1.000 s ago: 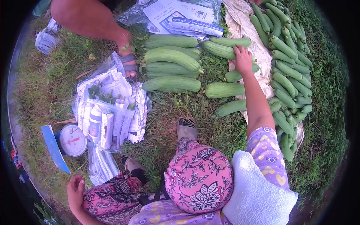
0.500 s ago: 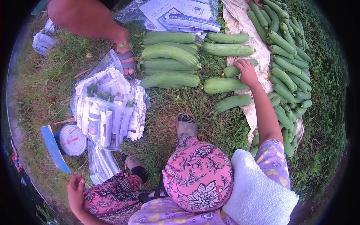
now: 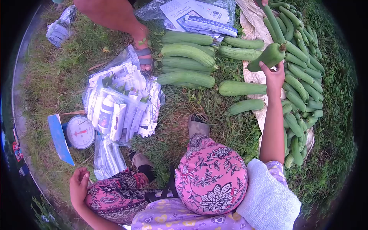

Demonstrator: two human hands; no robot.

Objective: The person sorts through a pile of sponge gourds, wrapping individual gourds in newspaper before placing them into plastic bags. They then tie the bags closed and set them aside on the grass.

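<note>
My right hand [image 3: 273, 74] is closed around a thick green luffa gourd [image 3: 270, 56], lifted above the pale cloth [image 3: 251, 78] with its stem end to the right. Below it on the grass lie a long luffa [image 3: 241, 88] and a shorter one [image 3: 246, 107]. My left hand [image 3: 79, 184] hangs near my knee, fingers loosely bent and nothing visible in it. Nearest to that hand are a blue-panned dial scale [image 3: 81, 132] and a flat clear plastic bag [image 3: 108, 157].
Luffas are piled [image 3: 301, 82] along the cloth's right side, and a row of luffas [image 3: 188, 59] lies mid-grass. Newspaper-wrapped bundles in plastic [image 3: 115, 103] lie left of centre; more papers [image 3: 199, 17] are at the top. Another person's foot [image 3: 144, 57] and hand [image 3: 263, 2], holding a luffa, are near.
My right hand has picked the luffa up off the cloth's edge and moved up and right with it. Another person's hand with a luffa has appeared at the top. My left hand stays low.
</note>
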